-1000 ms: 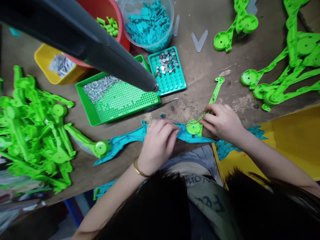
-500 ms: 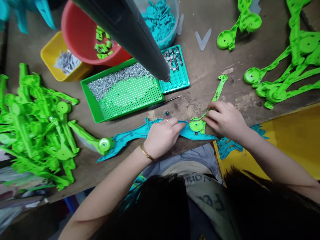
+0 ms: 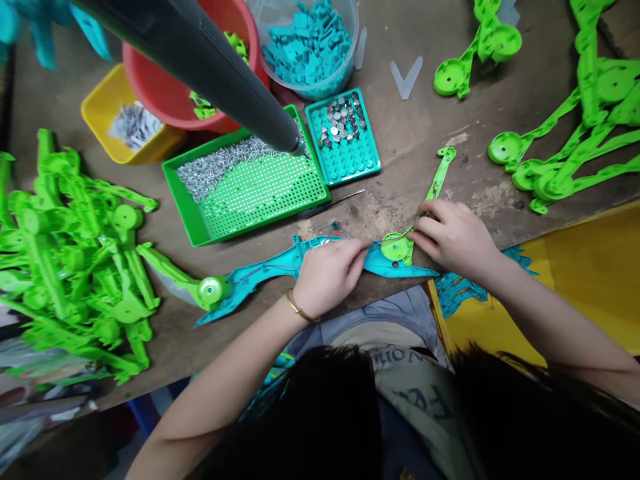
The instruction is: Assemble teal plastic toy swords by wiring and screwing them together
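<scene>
Along the table's near edge lies a long blue plastic shell (image 3: 265,267). A green arm piece (image 3: 207,291) sits on its left end, and a second green arm (image 3: 396,248) with a round base rests on its right part. My left hand (image 3: 333,273) is closed over the shell's middle, its fingertips pinching a thin wire (image 3: 377,243). My right hand (image 3: 455,237) pinches the wire's other stretch beside the second green arm. Thin wires also run along the shell's left half, and a small dark part (image 3: 335,227) lies just behind my left hand.
A green basket (image 3: 200,230) of screws, a teal tray (image 3: 345,167) of small round metal pieces, and red (image 3: 150,87), yellow (image 3: 100,127) and clear (image 3: 353,40) containers stand behind. A dark powered screwdriver (image 3: 240,87) hangs overhead. Green parts pile up left (image 3: 75,267) and right (image 3: 565,153).
My left hand has shifted slightly, its fingers still pinched at the wire. The hanging screwdriver has swung left over the green basket. My right hand has barely moved.
</scene>
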Demonstrator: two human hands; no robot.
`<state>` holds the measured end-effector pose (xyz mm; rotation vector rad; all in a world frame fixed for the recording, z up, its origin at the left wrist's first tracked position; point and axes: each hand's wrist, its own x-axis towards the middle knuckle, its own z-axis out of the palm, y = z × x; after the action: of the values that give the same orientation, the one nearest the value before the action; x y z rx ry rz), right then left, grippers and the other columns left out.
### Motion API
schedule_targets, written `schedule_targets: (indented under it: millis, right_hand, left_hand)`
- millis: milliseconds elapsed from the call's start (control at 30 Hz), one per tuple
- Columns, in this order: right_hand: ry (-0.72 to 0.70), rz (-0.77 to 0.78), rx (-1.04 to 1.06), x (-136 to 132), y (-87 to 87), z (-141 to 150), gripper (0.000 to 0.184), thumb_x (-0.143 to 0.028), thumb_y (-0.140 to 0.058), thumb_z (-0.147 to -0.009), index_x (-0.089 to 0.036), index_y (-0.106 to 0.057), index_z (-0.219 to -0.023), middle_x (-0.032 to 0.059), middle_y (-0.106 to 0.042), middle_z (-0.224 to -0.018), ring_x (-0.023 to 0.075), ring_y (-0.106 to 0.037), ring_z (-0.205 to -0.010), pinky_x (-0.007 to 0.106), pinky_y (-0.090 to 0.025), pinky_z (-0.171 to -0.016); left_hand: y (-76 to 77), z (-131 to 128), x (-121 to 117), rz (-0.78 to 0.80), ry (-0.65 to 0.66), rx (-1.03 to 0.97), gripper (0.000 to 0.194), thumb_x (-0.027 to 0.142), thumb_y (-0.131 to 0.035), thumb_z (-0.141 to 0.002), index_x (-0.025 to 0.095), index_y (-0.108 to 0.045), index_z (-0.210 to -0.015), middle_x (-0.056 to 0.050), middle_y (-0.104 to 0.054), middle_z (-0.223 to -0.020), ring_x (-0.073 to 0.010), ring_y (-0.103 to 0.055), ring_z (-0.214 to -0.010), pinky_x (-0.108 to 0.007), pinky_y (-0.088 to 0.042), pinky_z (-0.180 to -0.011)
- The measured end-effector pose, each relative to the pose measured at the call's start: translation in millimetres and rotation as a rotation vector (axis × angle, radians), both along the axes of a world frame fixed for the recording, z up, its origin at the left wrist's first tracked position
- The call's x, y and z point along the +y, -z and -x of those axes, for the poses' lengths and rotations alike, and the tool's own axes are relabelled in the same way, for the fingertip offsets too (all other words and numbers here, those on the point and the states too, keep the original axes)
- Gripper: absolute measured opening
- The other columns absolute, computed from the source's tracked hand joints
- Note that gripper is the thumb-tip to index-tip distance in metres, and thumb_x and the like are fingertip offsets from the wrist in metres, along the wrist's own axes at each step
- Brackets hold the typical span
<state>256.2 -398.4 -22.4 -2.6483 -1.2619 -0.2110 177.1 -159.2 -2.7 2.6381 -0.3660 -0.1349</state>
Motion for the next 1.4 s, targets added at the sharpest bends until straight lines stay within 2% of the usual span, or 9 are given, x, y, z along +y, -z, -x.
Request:
schedule_targets:
  millis: [200, 367, 600, 767, 867, 1067, 1267, 1400]
  right_hand:
    - [0.024, 0.028, 0.019, 2, -2.4, 2, 0.02, -0.031, -0.052, -0.093, -0.016, -0.062, -0.085, 0.0105, -0.062, -0.103, 0.0221, -0.053, -0.09, 0.034, -0.034, -0.072]
    - [0.029, 0.045, 0.013, 4, -4.6, 3, 0.019, -0.031, -0.053, -0.092, -0.016, -0.063, -0.085, 0.0109, -0.063, -0.104, 0.0225, -0.053, -0.089, 0.034, -0.033, -0.071]
    - [0.059, 0.184, -0.065, 11, -25.7, 18, 0.014, -0.024, -0.051, -0.091, -0.016, -0.063, -0.088, 0.0127, -0.064, -0.107, 0.0248, -0.052, -0.087, 0.037, -0.033, -0.073]
    - [-0.045, 0.033, -0.035, 28, -21.4, 27, 0.014, -0.023, -0.051, -0.092, -0.018, -0.064, -0.093, 0.01, -0.063, -0.116, 0.0248, -0.051, -0.101, 0.038, -0.034, -0.087]
    - [-0.069, -0.025, -0.014, 36, -12.9, 28, 0.014, -0.023, -0.051, -0.092, -0.017, -0.064, -0.092, 0.009, -0.063, -0.116, 0.0247, -0.051, -0.102, 0.039, -0.033, -0.092]
    - [-0.059, -0.03, 0.012, 40, -5.2, 26, 0.016, -0.024, -0.051, -0.092, -0.016, -0.064, -0.089, 0.008, -0.065, -0.112, 0.0236, -0.051, -0.099, 0.038, -0.033, -0.094]
    - [-0.055, 0.03, -0.023, 43, -6.9, 27, 0.016, -0.021, -0.05, -0.092, -0.016, -0.064, -0.086, 0.0082, -0.064, -0.111, 0.0241, -0.05, -0.099, 0.039, -0.031, -0.095]
    - [-0.064, 0.01, 0.005, 48, -12.5, 29, 0.018, -0.021, -0.049, -0.092, -0.015, -0.066, -0.088, 0.0088, -0.064, -0.112, 0.024, -0.05, -0.098, 0.04, -0.031, -0.095]
  left_hand:
    - [-8.9, -2, -5, 0.072, -0.118, 0.131, 0.022, 0.029, -0.052, -0.092, 0.02, -0.071, -0.098, -0.002, -0.074, -0.081, -0.0126, -0.063, -0.063, -0.024, -0.044, -0.061]
    - [-11.3, -5, -7, 0.085, -0.144, 0.197, 0.025, 0.029, -0.049, -0.092, 0.019, -0.072, -0.089, -0.002, -0.072, -0.073, -0.0129, -0.061, -0.061, -0.023, -0.041, -0.059]
    - [-2.4, -6, -10, -0.143, -0.076, 0.095, 0.022, 0.027, -0.051, -0.091, 0.021, -0.072, -0.093, -0.004, -0.075, -0.087, -0.0201, -0.069, -0.077, -0.028, -0.045, -0.063]
    - [-2.9, -6, -10, -0.2, -0.026, 0.089, 0.023, 0.029, -0.05, -0.092, 0.022, -0.072, -0.097, -0.005, -0.074, -0.09, -0.0211, -0.069, -0.079, -0.03, -0.047, -0.065]
    - [-3.9, -6, -9, -0.186, 0.014, 0.091, 0.022, 0.029, -0.05, -0.091, 0.022, -0.071, -0.097, -0.005, -0.073, -0.09, -0.0204, -0.068, -0.082, -0.029, -0.047, -0.068]
    - [-5.8, -8, -3, -0.147, 0.075, 0.111, 0.024, 0.031, -0.049, -0.092, 0.023, -0.071, -0.099, -0.005, -0.067, -0.085, -0.0193, -0.063, -0.08, -0.029, -0.047, -0.067]
    - [-7.9, -18, 14, 0.018, 0.146, 0.054, 0.024, 0.022, -0.048, -0.093, 0.019, -0.07, -0.101, -0.005, -0.06, -0.084, -0.0156, -0.058, -0.078, -0.027, -0.046, -0.071]
    - [-5.0, -21, 21, -0.017, 0.223, 0.058, 0.026, 0.016, -0.047, -0.092, 0.019, -0.071, -0.103, -0.004, -0.055, -0.082, -0.0157, -0.055, -0.077, -0.027, -0.044, -0.07]
